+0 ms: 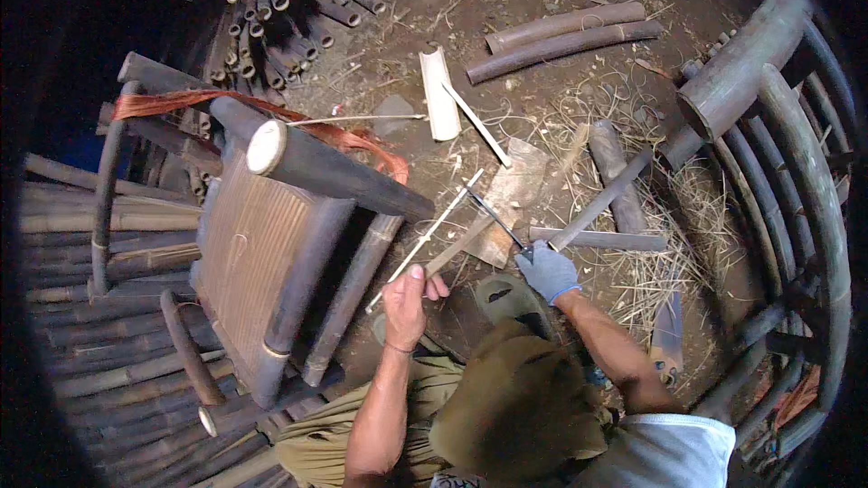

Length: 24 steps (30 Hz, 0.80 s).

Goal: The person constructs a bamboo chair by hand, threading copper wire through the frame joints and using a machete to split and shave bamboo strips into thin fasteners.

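My bare left hand [406,309] pinches a flat brown bamboo strip [459,246] between thumb and fingers, its far end slanting up and to the right. A thin pale bamboo sliver [432,228] runs beside that strip and passes by the same hand; whether the fingers hold it too, I cannot tell. My right hand [549,273], in a grey-blue glove, is closed round the handle of a knife [498,219]. Its narrow dark blade points up and to the left, its tip close to the sliver. Under the blade lies a worn, stained flat board [518,190].
A bamboo stool or chair [271,262] with an orange strap [208,103] stands left, a curved bamboo frame [796,126] right. Cut bamboo tubes [271,9] are piled at the back. A split half-tube [439,95], bamboo poles [565,41] and shavings [669,258] lie on the dirt floor.
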Available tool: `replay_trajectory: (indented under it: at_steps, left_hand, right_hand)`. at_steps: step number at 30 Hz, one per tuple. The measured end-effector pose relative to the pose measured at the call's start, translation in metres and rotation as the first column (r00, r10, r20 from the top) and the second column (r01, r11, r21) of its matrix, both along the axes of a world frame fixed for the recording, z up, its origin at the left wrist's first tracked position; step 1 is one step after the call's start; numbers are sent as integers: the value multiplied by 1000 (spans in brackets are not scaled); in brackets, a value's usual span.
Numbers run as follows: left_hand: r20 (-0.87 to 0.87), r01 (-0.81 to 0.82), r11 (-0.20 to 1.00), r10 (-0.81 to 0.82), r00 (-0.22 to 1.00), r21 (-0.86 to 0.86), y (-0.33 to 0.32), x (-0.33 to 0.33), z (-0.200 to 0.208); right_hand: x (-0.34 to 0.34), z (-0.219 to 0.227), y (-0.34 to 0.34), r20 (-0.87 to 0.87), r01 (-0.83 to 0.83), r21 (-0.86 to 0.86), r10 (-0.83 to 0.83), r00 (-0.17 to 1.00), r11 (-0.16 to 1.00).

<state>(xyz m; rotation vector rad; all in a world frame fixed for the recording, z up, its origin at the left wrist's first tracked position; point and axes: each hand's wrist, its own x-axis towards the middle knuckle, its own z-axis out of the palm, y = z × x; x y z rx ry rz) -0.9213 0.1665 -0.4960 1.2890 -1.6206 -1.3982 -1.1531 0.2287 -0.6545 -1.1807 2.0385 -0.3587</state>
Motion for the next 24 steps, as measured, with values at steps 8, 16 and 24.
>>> replay_trajectory:
  at_steps: [8,16,24]
  left_hand:
    - [-38,37,569,-10,999,822,49,37,-28]
    - [-106,-5,740,102,989,672,70,10,-49]
    - [213,22,1000,-23,977,7,74,11,27]
  right_hand:
    - [-23,45,7,66,-20,-416,52,996,909]
    - [-20,118,2,-316,-266,-661,61,947,702]
    - [24,182,3,-297,-516,-551,423,856,656]
